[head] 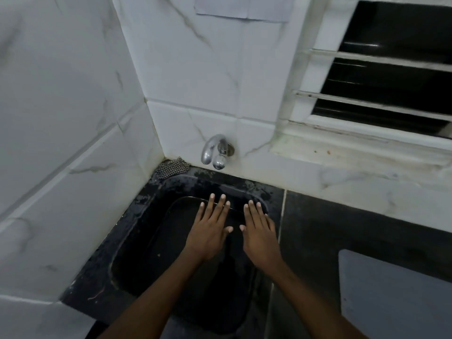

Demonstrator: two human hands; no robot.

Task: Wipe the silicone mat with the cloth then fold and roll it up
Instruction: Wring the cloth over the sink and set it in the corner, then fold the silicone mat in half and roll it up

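Note:
A grey-blue silicone mat (396, 297) lies flat on the dark counter at the lower right, partly cut off by the frame edge. A checked cloth (172, 168) sits bunched in the back left corner of the counter, beside the tap. My left hand (210, 228) and my right hand (260, 231) hover side by side over the black sink, palms down, fingers spread, holding nothing. Both hands are well left of the mat and in front of the cloth.
The black sink (137, 245) fills the lower middle, its rim wet. A chrome tap (216, 151) juts from the white tiled wall above it. A window (391, 77) with bars and a sill stands at the upper right.

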